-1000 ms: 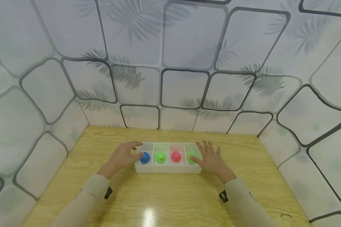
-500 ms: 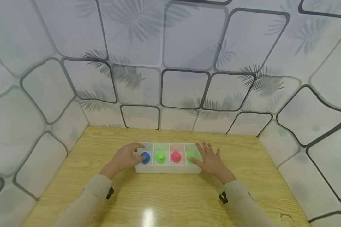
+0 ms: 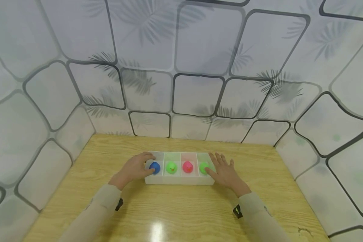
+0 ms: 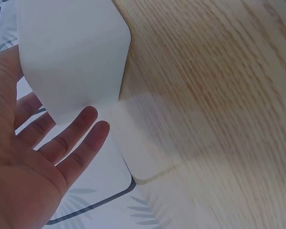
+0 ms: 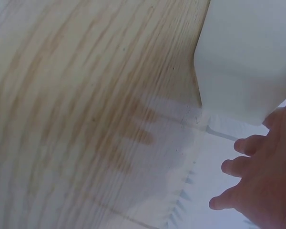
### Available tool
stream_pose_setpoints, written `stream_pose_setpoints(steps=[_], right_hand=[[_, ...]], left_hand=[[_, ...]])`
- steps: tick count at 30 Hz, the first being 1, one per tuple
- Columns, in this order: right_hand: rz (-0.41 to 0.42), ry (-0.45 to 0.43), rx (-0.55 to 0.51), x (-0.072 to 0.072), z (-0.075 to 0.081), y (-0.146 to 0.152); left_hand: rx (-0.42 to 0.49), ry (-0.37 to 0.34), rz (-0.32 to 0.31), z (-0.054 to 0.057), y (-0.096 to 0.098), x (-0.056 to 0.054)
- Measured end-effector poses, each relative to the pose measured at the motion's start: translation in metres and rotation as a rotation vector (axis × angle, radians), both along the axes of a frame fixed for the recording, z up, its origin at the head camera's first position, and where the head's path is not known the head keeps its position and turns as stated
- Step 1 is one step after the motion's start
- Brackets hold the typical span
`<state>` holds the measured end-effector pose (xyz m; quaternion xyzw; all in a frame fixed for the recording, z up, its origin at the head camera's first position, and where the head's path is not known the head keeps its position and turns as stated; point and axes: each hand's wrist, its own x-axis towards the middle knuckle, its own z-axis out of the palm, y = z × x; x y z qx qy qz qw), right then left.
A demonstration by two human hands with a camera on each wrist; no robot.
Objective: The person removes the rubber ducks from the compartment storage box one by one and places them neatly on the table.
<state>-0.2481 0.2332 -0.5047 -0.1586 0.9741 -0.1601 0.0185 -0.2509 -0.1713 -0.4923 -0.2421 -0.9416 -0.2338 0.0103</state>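
A white tray (image 3: 179,180) with four-sided compartments in a row lies on the wooden table. From left to right it holds a blue rubber duck (image 3: 154,167), a green rubber duck (image 3: 171,167), a pink rubber duck (image 3: 188,167) and another green duck (image 3: 203,167). My left hand (image 3: 136,167) is at the tray's left end, thumb over the rim near the blue duck; in the left wrist view its fingertips (image 4: 89,113) are right at the end wall. My right hand (image 3: 227,172) spreads its fingers at the right end, its thumb overlapping the last duck.
The wooden table (image 3: 169,208) extends around the tray on every side. Behind it stands a wall (image 3: 196,94) with a stone-and-leaf pattern, and similar walls close in the left and right sides. Black straps (image 3: 237,211) show at both wrists.
My left hand has shifted slightly to the right, its fingers reaching a little farther over the tray's left end. My right hand and the ducks have hardly moved.
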Motion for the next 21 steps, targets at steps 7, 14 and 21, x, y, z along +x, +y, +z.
stream_pose_setpoints(steps=[7, 14, 21], right_hand=[[-0.005, -0.006, -0.018, 0.001, -0.002, 0.001], [-0.009, 0.002, 0.0, 0.002, -0.001, 0.0], [-0.005, 0.0, -0.003, 0.001, -0.002, 0.001]], left_hand=[[-0.019, -0.049, 0.001, 0.005, 0.004, -0.001], [-0.042, -0.089, -0.031, 0.009, 0.006, -0.007], [-0.077, -0.141, -0.024, 0.013, 0.009, -0.008]])
